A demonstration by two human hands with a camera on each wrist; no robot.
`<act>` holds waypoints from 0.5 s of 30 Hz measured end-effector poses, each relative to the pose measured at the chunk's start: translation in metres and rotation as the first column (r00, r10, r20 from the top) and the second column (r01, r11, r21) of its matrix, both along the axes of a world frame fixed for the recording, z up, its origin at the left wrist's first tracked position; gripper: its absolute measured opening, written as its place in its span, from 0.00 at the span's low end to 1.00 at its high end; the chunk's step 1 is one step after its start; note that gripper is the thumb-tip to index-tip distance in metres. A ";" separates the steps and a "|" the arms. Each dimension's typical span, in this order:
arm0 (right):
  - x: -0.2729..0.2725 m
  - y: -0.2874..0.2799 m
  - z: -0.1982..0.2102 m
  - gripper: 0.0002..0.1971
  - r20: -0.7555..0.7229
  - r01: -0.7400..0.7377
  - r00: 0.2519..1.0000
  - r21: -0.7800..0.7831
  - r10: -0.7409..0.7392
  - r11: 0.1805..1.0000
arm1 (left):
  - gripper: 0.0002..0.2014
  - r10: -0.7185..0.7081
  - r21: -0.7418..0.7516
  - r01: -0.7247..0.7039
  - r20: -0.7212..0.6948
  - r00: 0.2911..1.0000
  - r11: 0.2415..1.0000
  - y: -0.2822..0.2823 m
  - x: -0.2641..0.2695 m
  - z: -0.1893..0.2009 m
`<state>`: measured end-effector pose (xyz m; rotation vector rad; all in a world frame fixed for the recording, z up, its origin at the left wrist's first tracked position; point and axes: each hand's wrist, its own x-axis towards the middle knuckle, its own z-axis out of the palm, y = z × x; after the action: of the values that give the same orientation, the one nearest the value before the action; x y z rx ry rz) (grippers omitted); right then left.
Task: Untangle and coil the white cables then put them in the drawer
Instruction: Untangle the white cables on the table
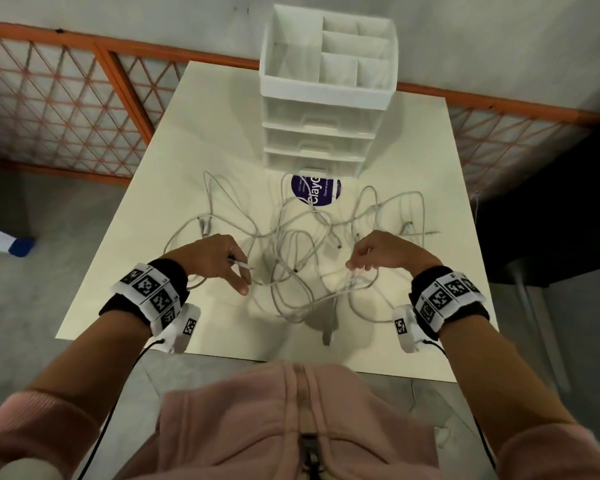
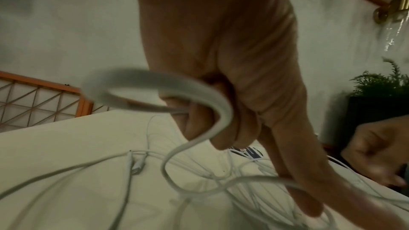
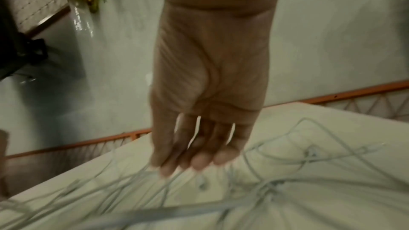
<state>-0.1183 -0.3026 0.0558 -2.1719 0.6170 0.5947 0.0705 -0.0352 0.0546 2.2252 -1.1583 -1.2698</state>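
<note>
A tangle of white cables (image 1: 293,237) lies spread over the middle of the white table (image 1: 146,188). My left hand (image 1: 241,275) hovers over the tangle's left side and grips one cable end, whose plug (image 1: 245,266) pokes out past the fingers. In the left wrist view a loop of that cable (image 2: 155,78) curls round the bent fingers (image 2: 223,128). My right hand (image 1: 355,265) hangs over the right side and pinches a strand lifted off the table. Its fingertips (image 3: 183,163) point down into the blurred cables (image 3: 287,160). The white drawer unit (image 1: 317,136) stands at the back, its drawers closed.
An open-top divided organiser (image 1: 329,53) sits on the drawer unit. A purple round sticker (image 1: 321,194) shows under the cables in front of it. An orange lattice fence (image 1: 66,98) runs behind the table. Dark furniture (image 1: 551,209) stands to the right.
</note>
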 end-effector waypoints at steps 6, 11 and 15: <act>0.028 0.036 -0.037 0.09 0.253 -0.007 0.967 -0.108 0.034 0.994 | 0.10 0.027 -0.028 -0.028 -0.047 0.999 0.999 -0.001 -0.011 0.003; 0.032 0.054 -0.061 0.18 0.147 -0.202 0.957 -0.286 0.251 0.937 | 0.18 0.125 -0.144 -0.127 -0.022 0.992 0.981 -0.009 -0.016 0.008; 0.038 0.052 -0.061 0.21 0.115 -0.161 0.969 -0.372 0.217 0.914 | 0.13 0.147 -0.167 -0.158 -0.072 0.986 0.973 -0.015 -0.017 0.011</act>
<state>-0.0804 -0.2503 -0.0050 -2.6188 0.4609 0.4308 0.0536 -0.0504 0.0661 2.0923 -1.0127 -1.1219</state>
